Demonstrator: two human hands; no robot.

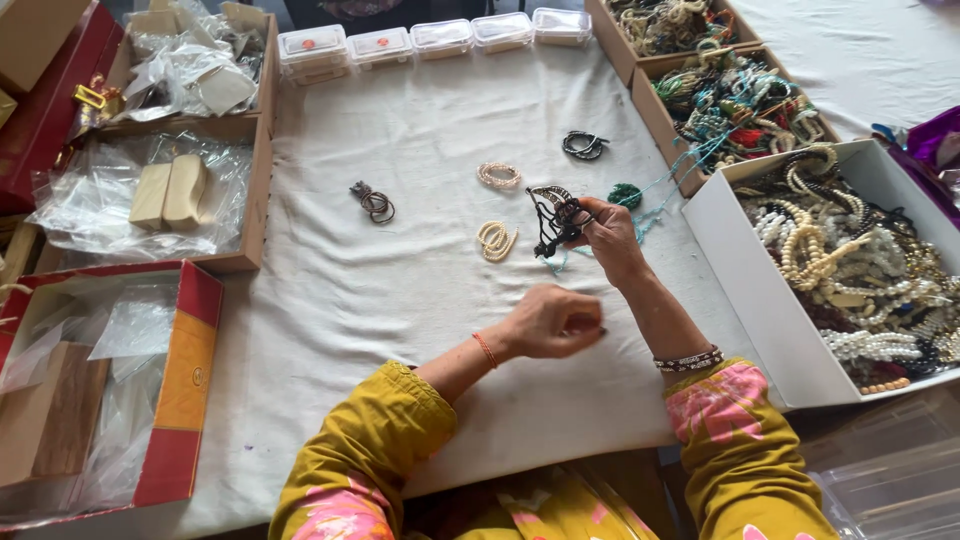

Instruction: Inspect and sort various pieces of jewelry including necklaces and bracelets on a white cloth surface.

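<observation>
at far left we see a red and orange box [185, 380] of clear bags. our left hand [550, 322] rests on the white cloth [400, 280], fingers curled shut, empty. our right hand [607, 235] pinches a tangled black beaded bracelet [553, 215] — dark, looped — above the cloth. clear lidded cases [415, 42] line the top; a white box [770, 300] of pearl strands sits right.
</observation>
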